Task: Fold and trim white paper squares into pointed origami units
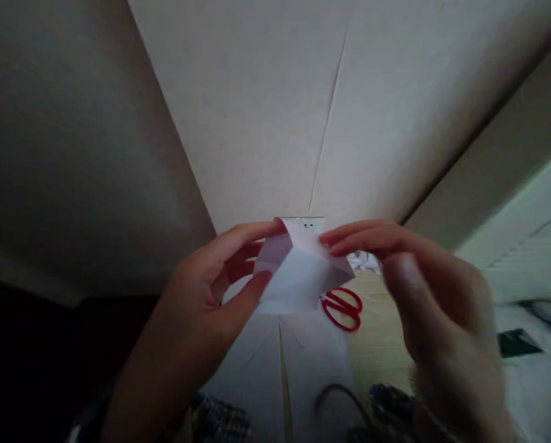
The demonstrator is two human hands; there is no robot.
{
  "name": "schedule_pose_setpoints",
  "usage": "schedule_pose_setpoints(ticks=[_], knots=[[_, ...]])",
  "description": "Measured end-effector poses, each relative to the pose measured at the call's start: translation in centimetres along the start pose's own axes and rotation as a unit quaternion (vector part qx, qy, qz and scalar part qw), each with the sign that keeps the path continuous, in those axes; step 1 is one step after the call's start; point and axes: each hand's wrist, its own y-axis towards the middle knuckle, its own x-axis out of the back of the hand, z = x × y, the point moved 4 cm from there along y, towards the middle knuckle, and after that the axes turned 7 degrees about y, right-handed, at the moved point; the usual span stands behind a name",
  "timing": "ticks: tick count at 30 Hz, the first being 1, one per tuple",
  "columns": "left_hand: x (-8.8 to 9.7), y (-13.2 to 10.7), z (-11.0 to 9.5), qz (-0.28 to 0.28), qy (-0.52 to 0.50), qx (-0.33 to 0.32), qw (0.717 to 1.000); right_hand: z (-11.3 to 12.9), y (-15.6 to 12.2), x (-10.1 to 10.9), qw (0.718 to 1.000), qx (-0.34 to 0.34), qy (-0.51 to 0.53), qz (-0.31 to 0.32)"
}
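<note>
My left grip (202,301) is clamping the left side of one folded white paper (298,277), its thumb pressing the lower flap and its fingers curling at the upper edge; I am likely pinching it there so that the folds are not springing loose. My right grip (446,320) is standing apart: fingertips are touching the paper's upper right edge while the thumb is hanging clear, so I am probably just steadying that side and letting the left bear the weight. The folded paper is hovering over the desk (377,351), with two small dark marks (305,225) showing at its top.

Below the paper, white sheeting (321,351) is covering part of the desk, with one narrow gap running through it; whether it is forming two sheets or one slit sheet, I cannot tell. Just right of the paper, one pair of red scissors (344,311) is lying with two handle loops showing. Beyond the paper's right corner, crumpled white material (366,261) is resting, and farther behind the paper one pale panel (257,111) is rising.
</note>
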Motion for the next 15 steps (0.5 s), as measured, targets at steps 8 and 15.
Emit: schedule_pose_setpoints(ticks=[8,15], knots=[[0.2,0.2,-0.4,0.000,-0.003,-0.058,0.998,-2.2,0.2,-0.6,0.995,-0.088,0.033,0.013],[0.2,-0.5,-0.2,0.026,-0.024,-0.035,0.999,-2.6,0.3,-0.5,0.989,-0.124,0.063,0.048]])
